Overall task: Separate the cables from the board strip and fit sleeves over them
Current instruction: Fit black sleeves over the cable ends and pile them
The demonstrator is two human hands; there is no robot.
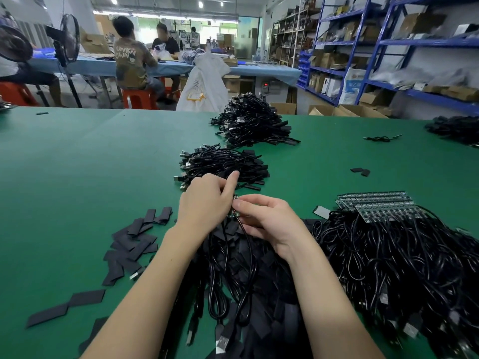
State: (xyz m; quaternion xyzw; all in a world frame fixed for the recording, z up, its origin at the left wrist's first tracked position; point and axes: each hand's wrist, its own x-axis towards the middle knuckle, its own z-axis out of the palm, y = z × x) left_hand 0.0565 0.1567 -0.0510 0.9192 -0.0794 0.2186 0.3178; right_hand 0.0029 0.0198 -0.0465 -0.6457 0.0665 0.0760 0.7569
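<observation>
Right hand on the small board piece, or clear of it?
Touching. The head view shows the right hand pinching the small board piece at its fingertips, with the left hand gripping it from the other side.

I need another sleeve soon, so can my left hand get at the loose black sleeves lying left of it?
Probably yes: the loose sleeves lie uncovered on the green mat just beside the left hand. But that hand is gripping the small board piece together with the right hand.

small board strip [234, 212] pinched, black cables [241, 257] trailing, flat sleeves [134, 244] beside

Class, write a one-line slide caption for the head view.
Both hands, left hand and right hand, pinch a small green board strip above black cables on a green table.
</observation>
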